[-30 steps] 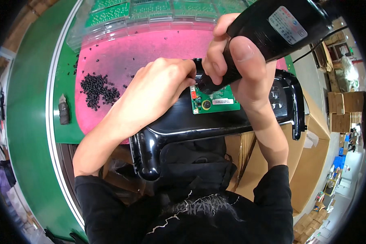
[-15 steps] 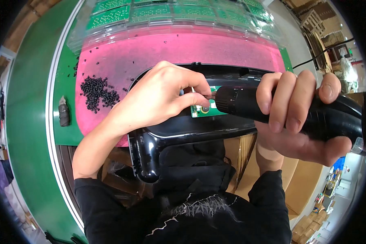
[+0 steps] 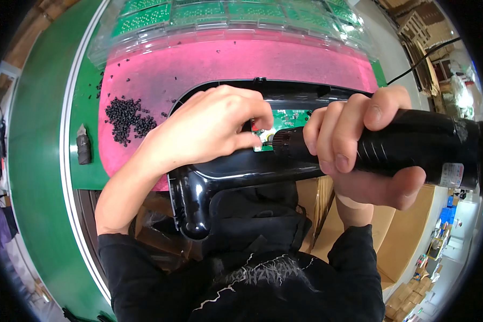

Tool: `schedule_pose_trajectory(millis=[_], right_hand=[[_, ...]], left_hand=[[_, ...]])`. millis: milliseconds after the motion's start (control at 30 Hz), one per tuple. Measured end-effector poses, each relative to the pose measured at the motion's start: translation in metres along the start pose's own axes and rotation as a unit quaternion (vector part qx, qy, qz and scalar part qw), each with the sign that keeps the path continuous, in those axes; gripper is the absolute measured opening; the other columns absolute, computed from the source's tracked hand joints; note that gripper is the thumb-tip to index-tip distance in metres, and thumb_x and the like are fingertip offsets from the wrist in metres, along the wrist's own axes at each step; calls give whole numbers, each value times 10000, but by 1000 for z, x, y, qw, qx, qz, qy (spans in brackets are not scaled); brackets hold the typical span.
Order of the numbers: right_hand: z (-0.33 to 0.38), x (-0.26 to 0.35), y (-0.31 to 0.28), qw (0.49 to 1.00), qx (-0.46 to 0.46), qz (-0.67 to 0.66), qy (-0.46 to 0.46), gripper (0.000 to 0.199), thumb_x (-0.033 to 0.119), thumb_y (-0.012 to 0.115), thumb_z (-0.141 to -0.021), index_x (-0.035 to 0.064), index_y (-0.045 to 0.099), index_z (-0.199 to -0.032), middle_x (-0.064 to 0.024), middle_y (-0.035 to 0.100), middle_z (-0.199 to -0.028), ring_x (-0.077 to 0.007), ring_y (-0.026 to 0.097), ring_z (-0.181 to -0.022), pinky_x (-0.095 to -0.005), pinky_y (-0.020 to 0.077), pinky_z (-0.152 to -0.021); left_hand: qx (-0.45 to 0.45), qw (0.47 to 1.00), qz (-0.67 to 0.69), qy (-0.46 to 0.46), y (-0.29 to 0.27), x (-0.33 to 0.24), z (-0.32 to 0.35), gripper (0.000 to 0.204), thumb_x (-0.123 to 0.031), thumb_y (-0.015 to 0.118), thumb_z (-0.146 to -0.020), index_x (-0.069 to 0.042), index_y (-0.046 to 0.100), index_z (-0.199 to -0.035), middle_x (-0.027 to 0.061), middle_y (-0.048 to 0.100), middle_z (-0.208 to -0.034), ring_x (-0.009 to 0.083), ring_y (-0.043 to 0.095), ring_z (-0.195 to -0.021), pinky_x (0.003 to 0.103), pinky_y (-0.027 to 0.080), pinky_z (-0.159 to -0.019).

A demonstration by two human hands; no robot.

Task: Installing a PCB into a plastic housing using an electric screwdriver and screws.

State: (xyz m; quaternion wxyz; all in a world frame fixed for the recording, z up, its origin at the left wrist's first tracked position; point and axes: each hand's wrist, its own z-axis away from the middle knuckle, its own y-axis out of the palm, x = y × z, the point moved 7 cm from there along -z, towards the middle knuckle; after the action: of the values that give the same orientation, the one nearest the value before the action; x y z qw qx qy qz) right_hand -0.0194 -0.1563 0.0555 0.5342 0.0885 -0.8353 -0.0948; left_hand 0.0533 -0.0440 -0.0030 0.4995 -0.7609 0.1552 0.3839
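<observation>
My right hand is wrapped round a thick black electric screwdriver. Its tip points left and down onto a green circuit board, near the board's lower left corner. That board lies inside a glossy black plastic housing. Over the housing's left part is my left hand, thumb and forefinger curved but apart, close to the screwdriver tip and holding nothing that I can see. Fingers and screwdriver hide part of the board.
A pile of small black screws lies left on the pink mat, with several strays around it. Clear plastic trays of green boards stand at the back. A dark wrapped tool lies on the green table.
My left thumb and forefinger have parted from the screwdriver's tip. The screwdriver has shifted left and down, its tip now at the board.
</observation>
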Motion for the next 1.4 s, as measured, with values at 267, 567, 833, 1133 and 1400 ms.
schedule_pose_trajectory(millis=[267,567,833,1133,1400], right_hand=[[-5,17,6,988,98,-53,-108,581,609,645,-808,122,455,-1061,16,526,-650,-105,479,-480,-279,417,-539],[1,-5,2,1000,3,-26,-18,575,617,589,-838,102,454,-1056,4,501,-628,-109,459,-471,-284,400,-514],[-5,-14,10,996,36,61,57,560,581,638,-832,86,455,-1020,-5,500,-622,-114,463,-489,-277,387,-492],[-15,-24,17,993,10,119,22,615,589,679,-800,61,462,-1029,-6,481,-580,-108,439,-465,-259,369,-468],[-4,0,14,998,38,-22,-39,621,611,667,-792,95,475,-1079,24,510,-617,-100,474,-489,-268,379,-500]], left_hand=[[15,998,-21,60,6,1,5,201,-91,735,-722,3,629,-865,110,604,-830,306,619,-788,387,490,-700],[-36,998,-46,-5,-2,3,3,130,-98,675,-802,10,636,-865,123,611,-830,323,617,-781,399,489,-690],[-62,995,-79,-11,-5,6,4,151,-114,649,-816,13,641,-896,142,617,-833,356,615,-825,425,486,-724],[-91,991,-92,22,-6,7,5,157,-174,684,-797,-32,635,-842,116,632,-823,322,629,-821,432,504,-691],[-10,997,-74,0,-1,5,6,202,-113,731,-730,-20,644,-887,134,612,-818,347,613,-796,419,487,-681]])
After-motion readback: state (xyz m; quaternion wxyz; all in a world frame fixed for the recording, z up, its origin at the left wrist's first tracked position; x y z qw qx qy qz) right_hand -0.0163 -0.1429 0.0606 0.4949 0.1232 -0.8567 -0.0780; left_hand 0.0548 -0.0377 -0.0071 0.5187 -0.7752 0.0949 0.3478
